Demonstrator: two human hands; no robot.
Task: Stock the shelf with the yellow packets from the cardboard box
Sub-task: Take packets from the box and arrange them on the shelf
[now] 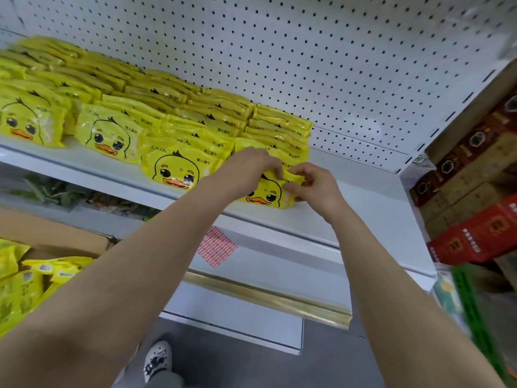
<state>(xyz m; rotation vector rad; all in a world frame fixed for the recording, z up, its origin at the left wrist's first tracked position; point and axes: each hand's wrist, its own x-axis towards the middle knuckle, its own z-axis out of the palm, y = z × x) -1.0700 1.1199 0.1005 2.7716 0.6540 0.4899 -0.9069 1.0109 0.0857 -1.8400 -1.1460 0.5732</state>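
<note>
A yellow packet (270,193) with a duck face stands at the front of the white shelf (363,197), at the right end of several rows of the same yellow packets (173,113). My left hand (246,169) grips its top left edge. My right hand (313,184) pinches its top right corner. Both hands hide much of the packet's upper part. At the lower left, the cardboard box (56,236) holds more yellow packets (25,284).
A white pegboard back panel (307,51) rises behind the shelf. Red and brown cartons (470,197) are stacked at the right. A red label sheet (216,246) and a gold strip (265,298) lie on the lower shelf. My shoe (156,359) is on the grey floor.
</note>
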